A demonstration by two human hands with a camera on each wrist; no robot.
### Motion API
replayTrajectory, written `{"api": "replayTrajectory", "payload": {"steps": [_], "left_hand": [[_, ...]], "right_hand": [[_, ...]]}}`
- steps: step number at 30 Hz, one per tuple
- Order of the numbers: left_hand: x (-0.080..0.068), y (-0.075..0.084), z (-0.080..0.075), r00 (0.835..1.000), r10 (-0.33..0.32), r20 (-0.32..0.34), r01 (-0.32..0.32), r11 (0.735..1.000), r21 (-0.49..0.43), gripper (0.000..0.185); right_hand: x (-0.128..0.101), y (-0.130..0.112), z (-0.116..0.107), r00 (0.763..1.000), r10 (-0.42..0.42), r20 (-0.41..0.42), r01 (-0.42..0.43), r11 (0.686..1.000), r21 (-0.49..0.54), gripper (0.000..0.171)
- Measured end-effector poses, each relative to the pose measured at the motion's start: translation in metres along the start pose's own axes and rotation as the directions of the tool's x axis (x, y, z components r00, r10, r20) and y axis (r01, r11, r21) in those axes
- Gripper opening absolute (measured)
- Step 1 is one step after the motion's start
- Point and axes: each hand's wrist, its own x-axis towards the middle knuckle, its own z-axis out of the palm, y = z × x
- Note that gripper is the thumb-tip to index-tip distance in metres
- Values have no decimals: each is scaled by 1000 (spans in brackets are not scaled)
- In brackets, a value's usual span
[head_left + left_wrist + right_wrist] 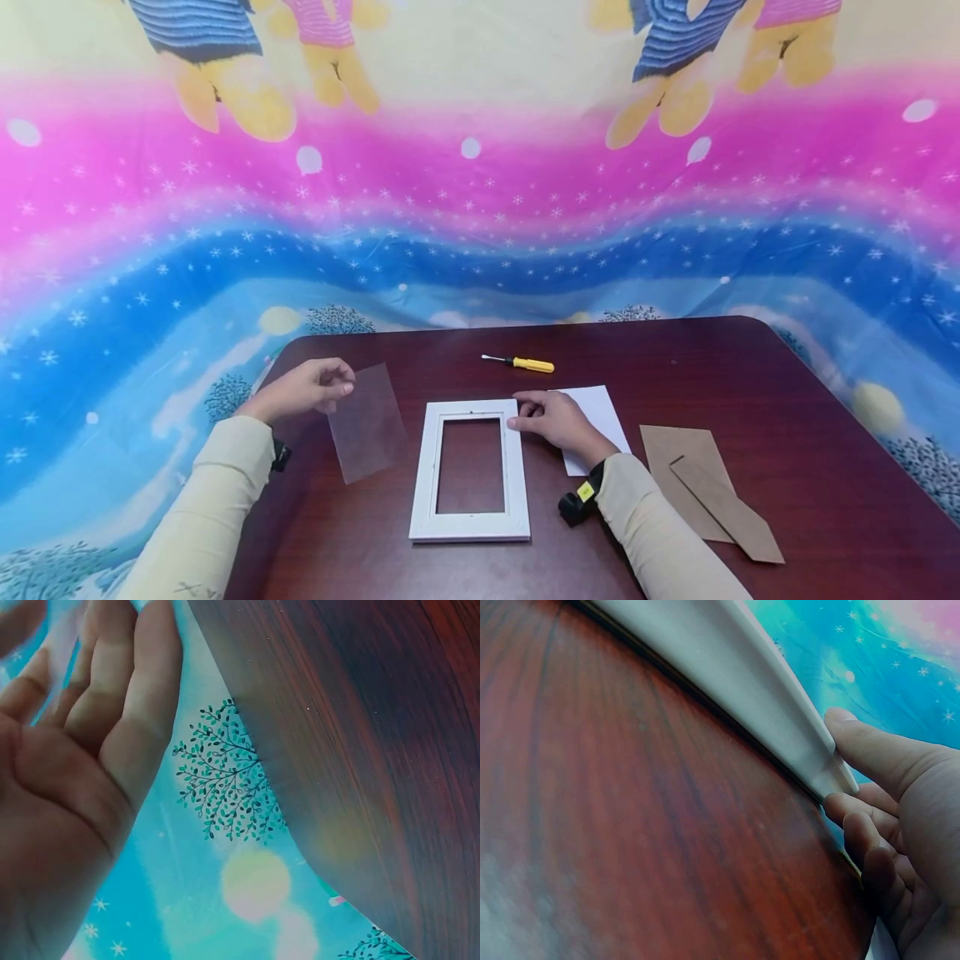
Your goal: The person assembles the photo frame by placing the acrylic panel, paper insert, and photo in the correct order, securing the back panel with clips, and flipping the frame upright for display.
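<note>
Dark-red wood-grain table (720, 383): near its left edge the left hand (315, 389) seems to pinch (its wrist view is poor) a clear, thin rectangular sheet (369, 427), probably light, bendy, best taken by edges. Mid-table, the right hand (555, 418), thumb uppermost, grips the far right corner of a white rectangular frame (427, 467), likely stiff.

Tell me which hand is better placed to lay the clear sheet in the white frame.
Probably the left hand: it holds the transparent rectangular sheet, just left of the white rectangular frame. The right hand grips that frame's far right corner, so it could steady it.
</note>
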Motion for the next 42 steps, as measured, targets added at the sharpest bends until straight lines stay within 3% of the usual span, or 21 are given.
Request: {"api": "replayTrajectory", "payload": {"steps": [4,9,16,19,23,27,35,42], "left_hand": [[-3,-1,-1,997,19,73,-14,997,-77,54],[-7,-1,-2,996,49,71,-36,983,-178,72],[-14,-5,4,993,91,-71,-111,930,-351,50],[-17,-6,7,988,68,-140,-120,908,-402,37],[-21,-7,11,979,50,-197,-133,890,-435,32],[-24,-8,14,977,30,-210,-123,887,-445,36],[-29,-10,18,975,8,-221,-96,914,-394,42],[-32,-14,22,968,8,-251,-114,904,-411,41]], "right_hand": [[0,1,0,1000,0,2,0,1000,-1,55],[0,1,0,1000,-1,-1,1,1000,-3,56],[0,-1,-1,1000,11,-3,-11,1000,2,55],[0,-1,-1,1000,14,-4,-14,1000,14,56],[0,1,-1,1000,17,-1,-17,1000,23,57],[0,1,1,1000,16,0,-16,999,27,57],[-1,0,0,1000,11,4,-11,1000,5,57],[-1,-1,0,1000,21,3,-21,1000,13,58]]}}
